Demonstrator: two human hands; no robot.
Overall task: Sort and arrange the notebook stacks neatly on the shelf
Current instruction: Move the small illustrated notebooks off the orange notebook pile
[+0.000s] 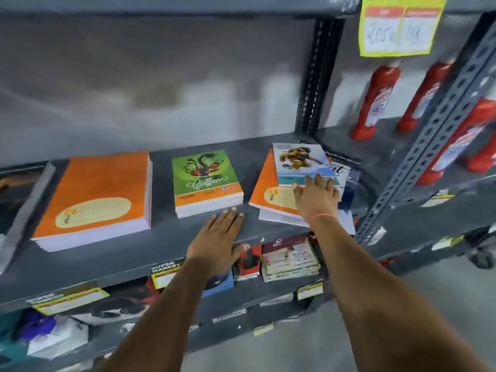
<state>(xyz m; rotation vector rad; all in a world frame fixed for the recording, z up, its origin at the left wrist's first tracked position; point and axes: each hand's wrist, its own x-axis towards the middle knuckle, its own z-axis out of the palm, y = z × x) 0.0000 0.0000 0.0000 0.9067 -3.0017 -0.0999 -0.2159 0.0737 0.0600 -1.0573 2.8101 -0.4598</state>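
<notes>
Three groups of notebooks lie on the grey shelf (166, 237). A tall neat orange stack (94, 194) is at the left. A smaller stack topped by a green "Coffee" cover (205, 178) sits in the middle. At the right is a messy pile: an orange notebook (268, 191) under a light blue one with a cartoon animal (298, 162), over white and dark blue ones. My right hand (316, 194) lies flat on this pile, fingertips on the light blue notebook's near edge. My left hand (220, 237) rests flat, fingers apart, on the bare shelf in front of the green stack.
Red bottles (375, 100) stand on the neighbouring shelf at the right, behind a perforated grey upright (429, 135). A yellow price sign (400, 25) hangs above. Lower shelves hold boxed goods and packets (290, 259). A dark item (24, 200) leans at the shelf's far left.
</notes>
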